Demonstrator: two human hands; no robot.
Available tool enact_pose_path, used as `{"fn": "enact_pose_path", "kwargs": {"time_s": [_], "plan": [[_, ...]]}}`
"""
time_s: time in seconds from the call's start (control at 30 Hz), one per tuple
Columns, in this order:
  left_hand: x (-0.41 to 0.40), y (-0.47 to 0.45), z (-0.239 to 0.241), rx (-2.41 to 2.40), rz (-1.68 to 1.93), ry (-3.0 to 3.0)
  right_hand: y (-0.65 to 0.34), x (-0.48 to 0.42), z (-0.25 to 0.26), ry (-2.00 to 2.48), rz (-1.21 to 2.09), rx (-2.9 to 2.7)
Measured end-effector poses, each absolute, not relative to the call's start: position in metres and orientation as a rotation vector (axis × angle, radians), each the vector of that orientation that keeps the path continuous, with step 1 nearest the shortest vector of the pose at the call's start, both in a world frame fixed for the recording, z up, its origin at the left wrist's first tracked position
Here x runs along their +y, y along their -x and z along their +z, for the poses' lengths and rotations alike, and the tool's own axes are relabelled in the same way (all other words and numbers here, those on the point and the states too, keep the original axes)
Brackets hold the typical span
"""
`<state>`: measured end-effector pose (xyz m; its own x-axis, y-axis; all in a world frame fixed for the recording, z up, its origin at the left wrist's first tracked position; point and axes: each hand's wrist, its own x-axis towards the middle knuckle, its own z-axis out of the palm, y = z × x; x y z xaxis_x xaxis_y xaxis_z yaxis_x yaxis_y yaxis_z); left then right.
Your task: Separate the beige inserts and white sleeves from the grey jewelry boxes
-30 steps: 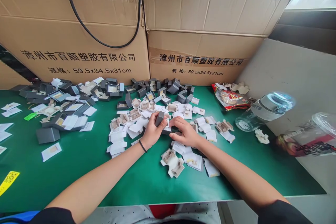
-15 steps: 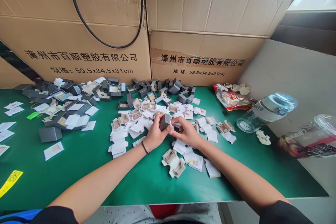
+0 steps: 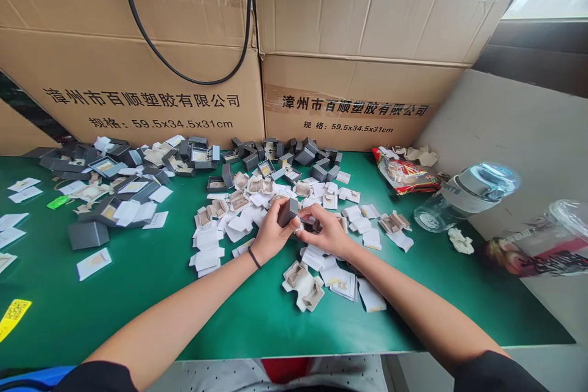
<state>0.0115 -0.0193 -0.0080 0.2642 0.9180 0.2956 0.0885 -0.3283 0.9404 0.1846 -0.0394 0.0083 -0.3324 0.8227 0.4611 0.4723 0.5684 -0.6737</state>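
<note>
Over the middle of the table, my left hand (image 3: pixel 272 235) is wrapped round a small dark grey box (image 3: pixel 288 212), thumb at its near side. My right hand (image 3: pixel 327 233) is closed against the same box from the right, thumb and forefinger bent towards it. A bit of something whitish shows between the two thumbs, and the fingers hide most of the box's right part. Around and beneath the hands lie white paper pieces (image 3: pixel 206 242) and beige liners. Nearer my body rests an unfolded beige box liner (image 3: pixel 304 285).
Opened grey boxes (image 3: pixel 96 165) with cards pile up at the left; more grey boxes (image 3: pixel 298 150) line the back before large cardboard cartons (image 3: pixel 358 86). At the right are a red snack packet (image 3: pixel 404 173), a clear bottle (image 3: pixel 466 193), crumpled tissue (image 3: pixel 460 241) and a plastic cup (image 3: pixel 551 242).
Both hands stay in almost the same place on the grey box, with only a slight shift of the fingers. The yellow label at the far left has moved a little left.
</note>
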Motion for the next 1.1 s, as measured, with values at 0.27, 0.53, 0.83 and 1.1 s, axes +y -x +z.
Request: {"fn": "enact_pose_path", "kwargs": {"time_s": [0.27,0.53,0.83,1.1], "plan": [[-0.019,-0.013,-0.005,0.886,1.161,-1.668,-0.186,-0.037,0.013,1.027,0.557,-2.074],[-0.022,-0.013,0.003,0.977,1.123,-1.762,-0.184,-0.038,0.009,0.945,0.466,-2.115],[-0.021,-0.013,0.002,0.992,1.083,-1.821,-0.183,-0.037,0.012,0.887,0.529,-2.127],[-0.02,-0.013,-0.002,0.972,1.102,-1.855,-0.177,-0.038,0.011,0.953,0.409,-2.121]]}}
